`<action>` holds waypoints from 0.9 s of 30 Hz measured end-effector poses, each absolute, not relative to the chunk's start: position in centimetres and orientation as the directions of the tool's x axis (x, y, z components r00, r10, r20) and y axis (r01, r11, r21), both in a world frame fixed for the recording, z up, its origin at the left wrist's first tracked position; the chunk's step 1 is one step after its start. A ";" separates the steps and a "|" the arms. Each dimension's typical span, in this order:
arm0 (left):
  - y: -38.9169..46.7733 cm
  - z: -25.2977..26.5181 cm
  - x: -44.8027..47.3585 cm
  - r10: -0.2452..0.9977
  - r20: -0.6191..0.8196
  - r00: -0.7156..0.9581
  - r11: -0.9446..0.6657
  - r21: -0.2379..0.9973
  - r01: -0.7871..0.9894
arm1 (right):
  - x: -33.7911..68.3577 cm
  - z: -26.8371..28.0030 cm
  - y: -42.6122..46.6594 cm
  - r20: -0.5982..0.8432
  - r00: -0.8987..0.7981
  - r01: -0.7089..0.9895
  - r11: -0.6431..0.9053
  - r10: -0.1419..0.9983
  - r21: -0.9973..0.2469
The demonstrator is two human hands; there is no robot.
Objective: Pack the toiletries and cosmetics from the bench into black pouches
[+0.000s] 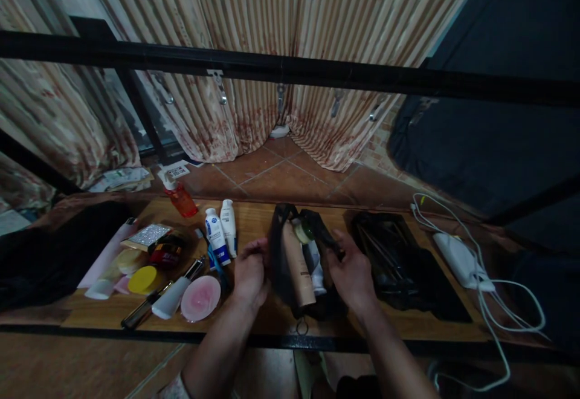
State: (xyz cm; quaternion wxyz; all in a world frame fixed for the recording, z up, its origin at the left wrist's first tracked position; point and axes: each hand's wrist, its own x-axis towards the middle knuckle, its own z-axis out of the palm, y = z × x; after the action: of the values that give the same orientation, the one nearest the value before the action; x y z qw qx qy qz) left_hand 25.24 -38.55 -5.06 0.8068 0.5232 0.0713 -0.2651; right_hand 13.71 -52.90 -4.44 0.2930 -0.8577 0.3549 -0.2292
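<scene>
A black pouch [281, 284] stands open-topped on the wooden board in front of me. Inside it show a tan tube [296, 266], a round jar with a greenish lid [302, 230] and a white container [317, 275]. My left hand [251, 272] is curled at the pouch's left side, its fingertips partly hidden against the dark fabric. On the other side my right hand [352, 271] pinches the pouch's right edge between thumb and fingers. Just left of my left hand lie two white tubes [216, 239] and a blue toothbrush [218, 269].
Several cosmetics crowd the left, including a pink-lidded jar [200, 298], a yellow-lidded jar [144, 280] and a red pump bottle [181, 198]. A flat black case [394, 260] lies right, beside a white power bank [462, 260] with cables. A dark metal rail [281, 66] crosses beyond the board.
</scene>
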 end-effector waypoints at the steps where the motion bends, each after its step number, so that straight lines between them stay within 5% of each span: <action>1: -38.8 -5.2 25.1 -0.346 -0.401 0.848 0.302 0.808 0.506 | 13.6 -4.4 -52.8 0.197 0.639 -0.478 -0.584 -0.744 -0.656; 7: -39.2 -5.9 24.6 -0.245 -0.171 0.954 0.118 0.972 0.204 | 13.6 -4.8 -52.3 0.255 0.683 -0.344 -0.609 -0.684 -0.714; 11: -38.4 -5.1 23.9 -0.315 0.074 0.946 -0.127 0.985 -0.119 | 13.9 -4.6 -51.8 0.238 0.701 -0.381 -0.635 -0.673 -0.672; 14: -38.0 -3.7 23.1 -0.431 0.238 0.871 -0.295 0.875 -0.385 | 14.0 -4.2 -51.4 0.164 0.709 -0.507 -0.657 -0.686 -0.558; 18: -37.6 -2.5 22.8 -0.601 0.156 0.784 -0.449 0.746 -0.492 | 14.3 -3.7 -50.9 0.084 0.701 -0.638 -0.675 -0.709 -0.370; 22: -36.8 -2.7 23.7 -0.608 0.050 0.792 -0.620 0.593 -0.514 | 14.7 -3.6 -50.7 0.085 0.643 -0.735 -0.644 -0.761 -0.212; 27: -36.2 -3.2 24.0 -0.566 0.094 0.819 -0.756 0.337 -0.561 | 15.0 -3.7 -50.5 0.166 0.595 -0.775 -0.616 -0.786 -0.141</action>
State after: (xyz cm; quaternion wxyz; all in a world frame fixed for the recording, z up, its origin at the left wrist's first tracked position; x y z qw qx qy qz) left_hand 24.01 -36.23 -3.22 0.1773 0.9370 -0.3008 -0.0070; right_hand 14.96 -50.55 -3.72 0.0271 -0.8927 0.4372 -0.1062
